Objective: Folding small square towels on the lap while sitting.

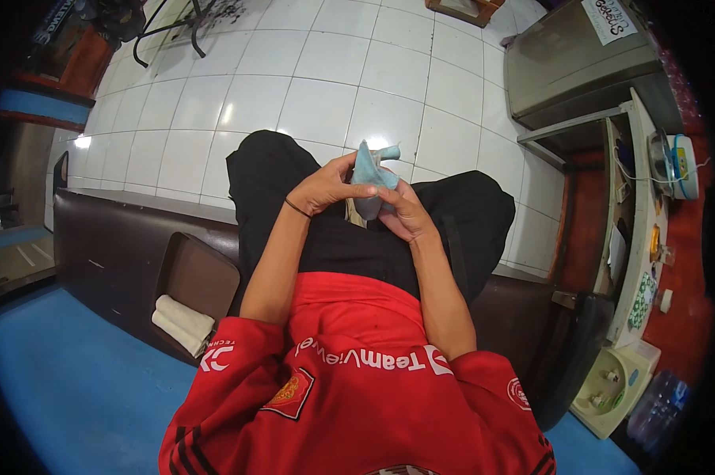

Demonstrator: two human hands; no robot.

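Observation:
My left hand (332, 185), with a dark band at its wrist, grips a small light blue cloth (369, 166) above my lap. My right hand (406, 209) holds the cloth's lower right side, and both thumbs nearly meet across its front. One corner of the cloth points up, and a rolled end (389, 152) sticks out to the right. Below the thumbs hangs a greyish rounded part (367, 209); I cannot tell whether it is shaded cloth or another thing. My fingers behind the cloth are partly hidden.
On the brown padded bench (120, 237) to my left lies a brown tray (194, 267) with a rolled cream cloth (182, 323). White floor tiles (328, 53) stretch ahead. At right stand a shelf with a kitchen scale (682, 166), a refrigerator (571, 59) and a pale basin-shaped item (607, 386).

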